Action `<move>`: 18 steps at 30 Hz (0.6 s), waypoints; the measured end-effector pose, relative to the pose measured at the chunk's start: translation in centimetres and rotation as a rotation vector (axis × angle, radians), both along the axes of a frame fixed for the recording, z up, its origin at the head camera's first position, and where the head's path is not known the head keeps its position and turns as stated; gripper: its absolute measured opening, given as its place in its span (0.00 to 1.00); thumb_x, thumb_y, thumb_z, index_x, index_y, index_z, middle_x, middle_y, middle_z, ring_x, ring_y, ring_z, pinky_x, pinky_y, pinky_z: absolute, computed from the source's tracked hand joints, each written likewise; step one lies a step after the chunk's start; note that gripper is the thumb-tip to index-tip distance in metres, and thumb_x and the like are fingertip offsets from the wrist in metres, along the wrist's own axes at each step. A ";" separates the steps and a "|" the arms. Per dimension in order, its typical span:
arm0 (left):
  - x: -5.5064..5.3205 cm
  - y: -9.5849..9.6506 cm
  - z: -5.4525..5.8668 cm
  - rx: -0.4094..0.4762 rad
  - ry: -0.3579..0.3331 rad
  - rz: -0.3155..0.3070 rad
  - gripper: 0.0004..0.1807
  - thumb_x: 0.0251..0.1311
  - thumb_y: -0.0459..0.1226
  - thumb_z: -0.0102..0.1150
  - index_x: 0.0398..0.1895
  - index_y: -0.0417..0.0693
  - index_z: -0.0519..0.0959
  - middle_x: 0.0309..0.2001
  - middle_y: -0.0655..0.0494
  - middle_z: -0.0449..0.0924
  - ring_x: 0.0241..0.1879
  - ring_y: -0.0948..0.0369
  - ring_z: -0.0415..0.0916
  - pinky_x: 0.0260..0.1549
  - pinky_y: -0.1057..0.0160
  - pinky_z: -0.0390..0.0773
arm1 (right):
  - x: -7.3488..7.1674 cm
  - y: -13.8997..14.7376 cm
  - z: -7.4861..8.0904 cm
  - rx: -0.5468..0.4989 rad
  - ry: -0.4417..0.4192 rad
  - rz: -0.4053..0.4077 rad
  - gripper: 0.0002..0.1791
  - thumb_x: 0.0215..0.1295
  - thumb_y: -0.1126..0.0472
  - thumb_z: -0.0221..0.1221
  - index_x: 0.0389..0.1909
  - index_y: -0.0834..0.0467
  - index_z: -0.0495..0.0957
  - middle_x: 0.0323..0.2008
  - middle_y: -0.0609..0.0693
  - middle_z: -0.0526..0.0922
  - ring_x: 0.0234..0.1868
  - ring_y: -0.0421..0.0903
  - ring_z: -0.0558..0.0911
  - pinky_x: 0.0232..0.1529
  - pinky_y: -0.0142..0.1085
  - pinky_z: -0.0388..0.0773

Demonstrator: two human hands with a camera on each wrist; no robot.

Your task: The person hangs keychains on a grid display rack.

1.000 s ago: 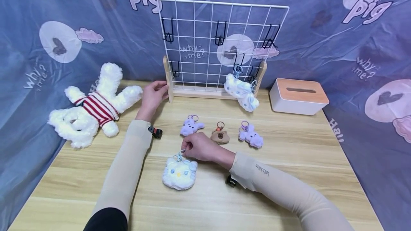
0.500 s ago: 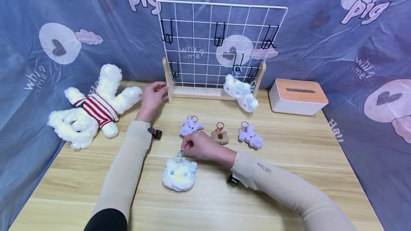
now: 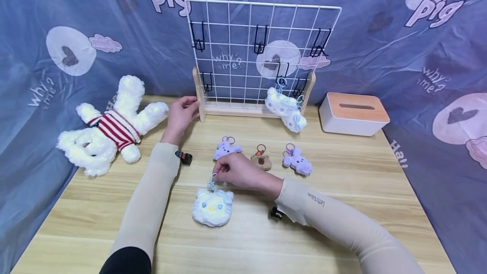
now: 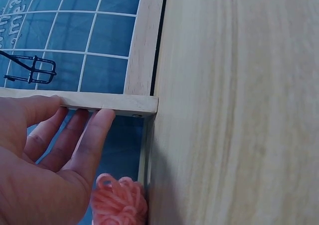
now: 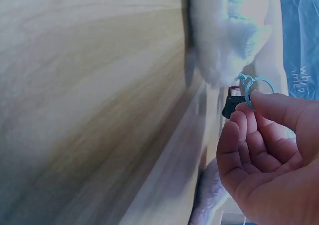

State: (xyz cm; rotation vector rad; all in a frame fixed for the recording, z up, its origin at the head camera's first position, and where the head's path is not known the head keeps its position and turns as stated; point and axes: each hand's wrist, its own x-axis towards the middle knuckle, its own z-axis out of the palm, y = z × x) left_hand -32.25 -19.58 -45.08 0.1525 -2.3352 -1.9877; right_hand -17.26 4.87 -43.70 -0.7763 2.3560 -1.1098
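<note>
My right hand (image 3: 239, 171) pinches the light blue key ring (image 5: 256, 88) of a white, fluffy cat-face plush keychain (image 3: 212, 207), near the middle of the table. The plush lies face up in the head view; its furry edge shows in the right wrist view. With thumb and fingertips, my left hand (image 3: 181, 115) holds the wooden side post (image 4: 109, 103) of a white wire grid rack (image 3: 251, 60). Two more white plush keychains (image 3: 285, 107) hang from black hooks at the rack's lower right. Behind my right hand lie two lilac plush keychains (image 3: 298, 163) and a brown one (image 3: 261, 162).
A white teddy bear (image 3: 114, 128) in a striped sweater lies at the left. At the right back stands a tissue box (image 3: 354, 115) with a wooden lid. Several black hooks (image 3: 261, 43) stick out from the grid. A pink yarn bundle (image 4: 119, 202) shows beside the rack post.
My right hand has shifted slightly left and up with the ring, which now stands more upright above the plush. My left hand has stayed at the rack post.
</note>
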 end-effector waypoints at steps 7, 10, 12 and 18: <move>0.0 0.0 0.0 0.003 -0.001 0.001 0.20 0.82 0.36 0.64 0.70 0.36 0.82 0.58 0.44 0.84 0.51 0.54 0.89 0.62 0.55 0.93 | 0.3 0.0 0.6 -0.024 0.019 -0.008 0.02 0.72 0.60 0.75 0.41 0.54 0.92 0.33 0.42 0.90 0.35 0.32 0.82 0.42 0.26 0.83; 0.0 0.0 -0.1 0.006 0.003 0.002 0.20 0.82 0.36 0.64 0.70 0.35 0.82 0.58 0.44 0.83 0.49 0.55 0.89 0.63 0.54 0.93 | 0.5 0.0 0.8 -0.040 0.012 -0.027 0.02 0.72 0.60 0.75 0.41 0.54 0.92 0.33 0.41 0.91 0.34 0.31 0.82 0.40 0.26 0.82; 0.0 0.0 -0.1 0.008 0.006 0.003 0.20 0.82 0.35 0.64 0.70 0.35 0.82 0.58 0.44 0.83 0.49 0.55 0.88 0.62 0.54 0.93 | 0.7 -0.1 0.8 -0.046 0.009 -0.039 0.03 0.72 0.59 0.74 0.41 0.53 0.92 0.34 0.41 0.91 0.34 0.31 0.82 0.40 0.25 0.82; -0.1 0.0 -0.2 0.001 0.002 0.002 0.20 0.82 0.36 0.64 0.70 0.36 0.82 0.59 0.42 0.84 0.49 0.55 0.88 0.59 0.59 0.94 | 0.9 -0.2 1.1 -0.051 0.014 -0.058 0.02 0.72 0.59 0.74 0.41 0.52 0.92 0.34 0.41 0.92 0.34 0.31 0.82 0.39 0.25 0.82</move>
